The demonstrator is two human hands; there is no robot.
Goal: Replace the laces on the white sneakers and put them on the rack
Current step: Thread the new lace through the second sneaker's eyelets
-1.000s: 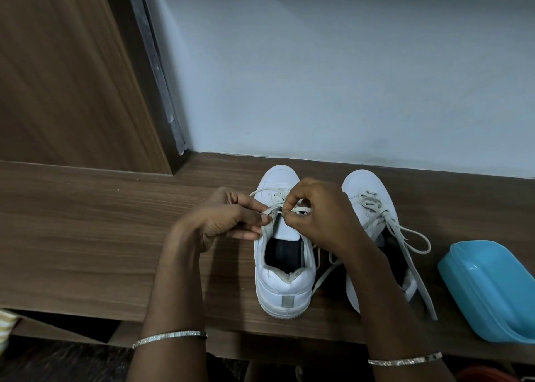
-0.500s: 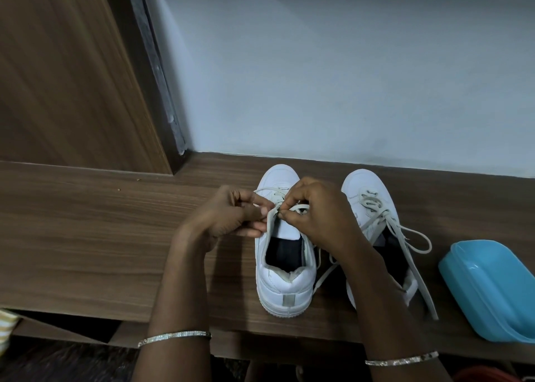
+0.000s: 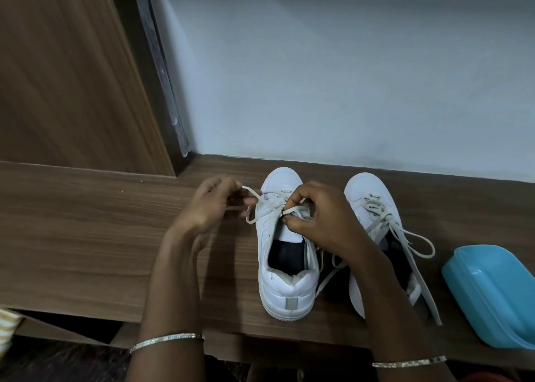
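Two white sneakers stand side by side on a brown wooden shelf [image 3: 86, 236], toes toward the wall. The left sneaker [image 3: 285, 280] has its off-white lace [image 3: 262, 212] partly threaded. My left hand [image 3: 208, 205] pinches one end of this lace and holds it out to the left of the shoe. My right hand [image 3: 321, 219] rests over the tongue and pinches the other part of the lace near the top eyelets. The right sneaker [image 3: 367, 196] is laced, its loose ends trailing toward the shelf's front edge; my right forearm hides its heel.
A light blue plastic container [image 3: 492, 294] lies on the shelf at the right, close to the right sneaker's trailing lace. A pale wall runs along the back. A wooden panel [image 3: 63, 77] rises at the back left. The shelf's front edge is just below the sneakers' heels.
My left hand has moved left, away from the shoe, drawing a length of lace out with it. My right hand has stayed over the tongue.
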